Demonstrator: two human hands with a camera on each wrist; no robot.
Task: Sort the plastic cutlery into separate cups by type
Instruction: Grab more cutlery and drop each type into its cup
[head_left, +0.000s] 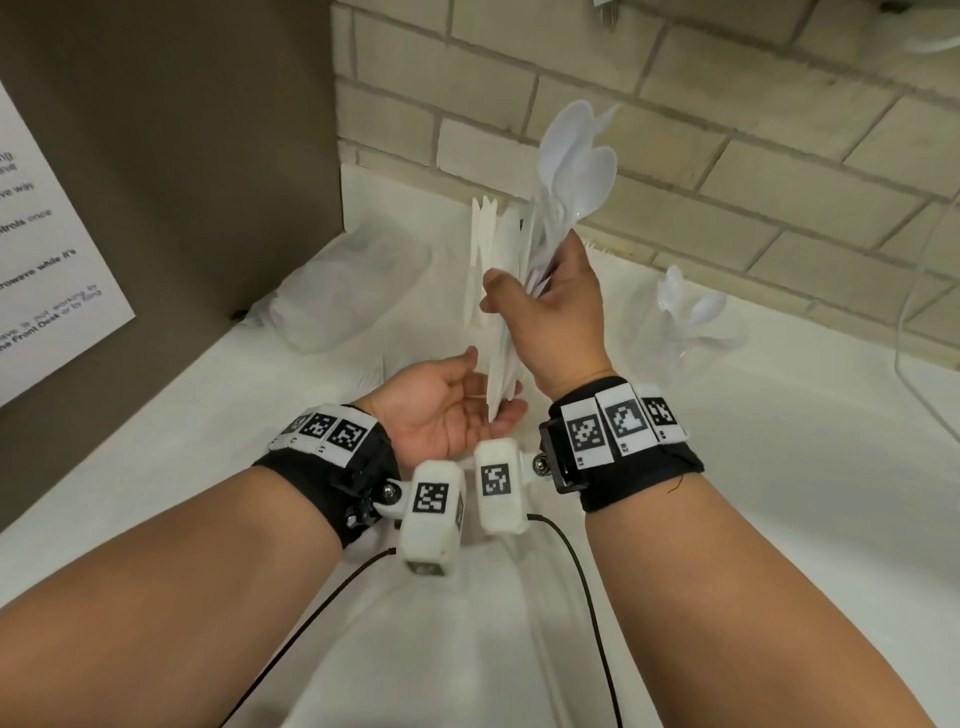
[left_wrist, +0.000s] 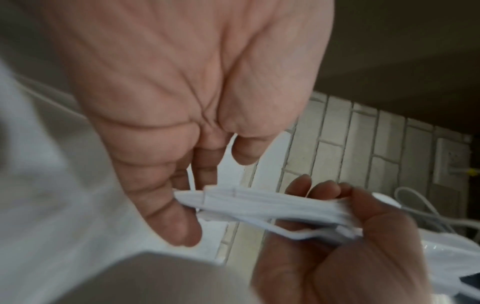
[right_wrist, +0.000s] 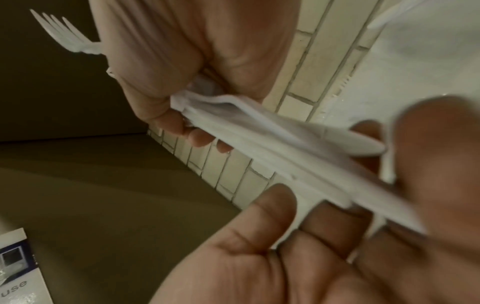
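Head view: right hand (head_left: 556, 317) grips mixed bundle of plastic cutlery (head_left: 524, 260) upright above white counter (head_left: 727, 467), spoon bowls topmost. Left hand (head_left: 447, 410), palm up and fingers relaxed, cups handle ends below. Cup with spoons (head_left: 691, 317) stands at right. Best practice, likely: square handles against palm, then draw one type free, steadying rest.

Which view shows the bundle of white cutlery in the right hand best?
The head view: the whole bundle of cutlery shows, spoon bowls up, gripped by the right hand, handle ends down on the open left hand. The left wrist view shows only blurred handle ends; the right wrist view shows handles and fork tines behind the palm.
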